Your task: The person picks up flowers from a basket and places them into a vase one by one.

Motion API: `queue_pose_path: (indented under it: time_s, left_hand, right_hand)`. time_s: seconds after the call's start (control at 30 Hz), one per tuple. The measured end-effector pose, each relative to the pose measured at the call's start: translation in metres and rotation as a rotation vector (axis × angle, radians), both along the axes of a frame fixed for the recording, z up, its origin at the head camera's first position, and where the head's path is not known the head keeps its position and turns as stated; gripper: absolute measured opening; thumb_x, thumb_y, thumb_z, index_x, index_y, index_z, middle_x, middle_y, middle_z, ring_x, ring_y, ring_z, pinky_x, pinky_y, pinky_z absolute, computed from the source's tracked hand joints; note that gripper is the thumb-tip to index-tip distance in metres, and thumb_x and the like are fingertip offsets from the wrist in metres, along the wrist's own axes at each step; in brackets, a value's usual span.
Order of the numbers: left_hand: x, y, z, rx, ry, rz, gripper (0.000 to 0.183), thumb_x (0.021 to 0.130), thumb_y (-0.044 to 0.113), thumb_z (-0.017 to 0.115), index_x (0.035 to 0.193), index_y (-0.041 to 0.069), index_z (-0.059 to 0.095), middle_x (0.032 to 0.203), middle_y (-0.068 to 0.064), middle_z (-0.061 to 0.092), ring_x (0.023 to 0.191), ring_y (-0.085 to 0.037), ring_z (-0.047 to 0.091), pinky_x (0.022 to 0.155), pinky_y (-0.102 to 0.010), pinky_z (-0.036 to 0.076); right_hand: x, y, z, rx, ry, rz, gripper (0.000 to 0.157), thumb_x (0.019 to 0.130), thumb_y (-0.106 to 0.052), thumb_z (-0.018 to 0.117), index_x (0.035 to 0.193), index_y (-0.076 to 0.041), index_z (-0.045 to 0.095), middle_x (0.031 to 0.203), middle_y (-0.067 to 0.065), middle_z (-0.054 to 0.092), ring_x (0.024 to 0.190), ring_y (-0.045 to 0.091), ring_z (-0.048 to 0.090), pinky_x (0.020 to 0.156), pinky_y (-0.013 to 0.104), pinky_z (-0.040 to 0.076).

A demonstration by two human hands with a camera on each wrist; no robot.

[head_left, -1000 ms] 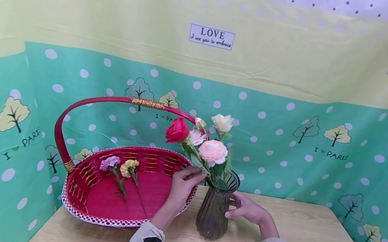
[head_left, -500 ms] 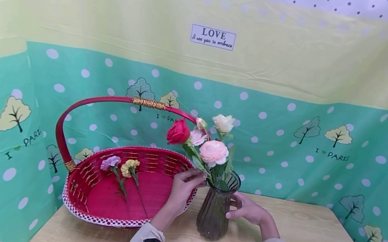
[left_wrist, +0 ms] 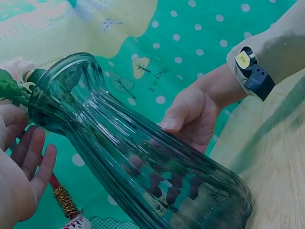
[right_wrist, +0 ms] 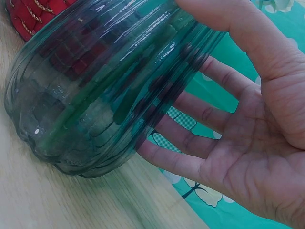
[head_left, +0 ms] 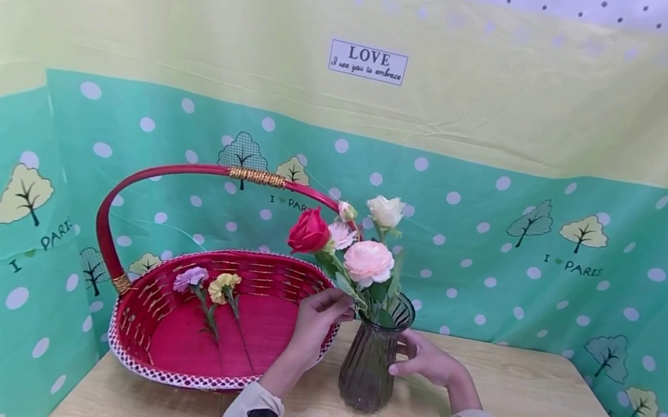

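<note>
A ribbed, smoky glass vase point(head_left: 367, 371) stands upright on the table, its flared rim at the top. My right hand point(head_left: 429, 360) holds its right side, with the thumb in front and the fingers point(right_wrist: 190, 138) reaching round behind the glass. At the rim's left, my left hand point(head_left: 319, 319) pinches a red rose point(head_left: 309, 230) by its stem; the fingertips are partly hidden. The rose leans left. Also in the vase are a pink flower point(head_left: 368, 263), a white rose point(head_left: 385, 212) and a pale pink carnation point(head_left: 341, 235). Green stems point(right_wrist: 90, 98) show through the glass.
Left of the vase sits a red woven basket point(head_left: 184, 380) with a tall arched handle point(head_left: 107, 221). A purple carnation point(head_left: 190, 278) and a yellow carnation point(head_left: 223, 288) lie inside it. Patterned cloth point(head_left: 480, 256) hangs behind the wooden table point(head_left: 541, 412).
The red rose has sunk slightly and shifted a little to the right, towards the other flowers. Both hands and the vase have stayed nearly in place.
</note>
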State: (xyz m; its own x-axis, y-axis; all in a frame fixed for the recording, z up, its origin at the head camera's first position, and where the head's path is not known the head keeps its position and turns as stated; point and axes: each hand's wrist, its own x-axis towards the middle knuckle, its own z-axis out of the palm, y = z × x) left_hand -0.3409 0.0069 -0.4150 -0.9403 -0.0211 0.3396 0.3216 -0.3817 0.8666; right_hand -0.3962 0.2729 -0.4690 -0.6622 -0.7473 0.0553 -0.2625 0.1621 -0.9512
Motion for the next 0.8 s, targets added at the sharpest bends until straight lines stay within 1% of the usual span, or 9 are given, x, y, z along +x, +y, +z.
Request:
queue_pose_path:
  time_s: [0.17,0.3,0.43,0.63,0.8]
  left_hand:
    - [0.0006,0.0003,0.0013,0.006,-0.013,0.005,0.014,0.096,0.003,0.066,0.108,-0.001,0.072,0.084,0.003,0.072,0.075,-0.010,0.069,0.077,-0.028,0.063]
    - [0.0004,0.0001,0.0021,-0.001,-0.018,0.010,0.019,0.096,0.004,0.066,0.112,-0.004,0.071,0.085,0.001,0.073,0.076,-0.011,0.069,0.078,-0.028,0.063]
    - [0.0001,-0.0001,0.0031,-0.014,-0.029,0.018,0.023,0.097,0.004,0.066,0.117,-0.007,0.070,0.086,0.002,0.073,0.076,-0.012,0.069,0.078,-0.028,0.063]
    - [0.0004,-0.0013,0.0041,-0.048,-0.045,0.036,0.029,0.096,0.003,0.066,0.123,-0.008,0.067,0.088,0.007,0.074,0.080,-0.014,0.070,0.081,-0.032,0.063]
    - [0.0007,-0.0014,0.0040,-0.037,-0.041,0.044,0.029,0.095,0.002,0.066,0.120,-0.011,0.066,0.090,0.002,0.074,0.079,-0.011,0.070,0.081,-0.031,0.063]
  right_hand:
    - [0.0006,0.0000,0.0005,0.004,0.007,-0.003,0.088,0.089,-0.010,0.076,0.158,0.003,0.023,0.160,0.030,0.028,0.144,0.053,0.031,0.110,0.031,0.045]
    - [0.0012,-0.0001,0.0015,0.010,0.012,-0.005,0.088,0.089,-0.010,0.076,0.158,0.003,0.023,0.160,0.029,0.029,0.145,0.053,0.030,0.111,0.033,0.044]
    - [0.0009,-0.0007,0.0031,0.013,0.017,-0.003,0.088,0.089,-0.010,0.076,0.158,0.003,0.022,0.160,0.029,0.028,0.145,0.054,0.030,0.112,0.036,0.044]
    - [-0.0002,-0.0012,0.0015,0.001,0.015,0.001,0.088,0.089,-0.009,0.075,0.157,0.005,0.022,0.158,0.032,0.027,0.144,0.055,0.030,0.109,0.033,0.046]
    - [0.0005,-0.0014,0.0001,-0.012,0.007,0.006,0.088,0.089,-0.008,0.075,0.157,0.006,0.022,0.158,0.034,0.027,0.143,0.056,0.030,0.106,0.028,0.049]
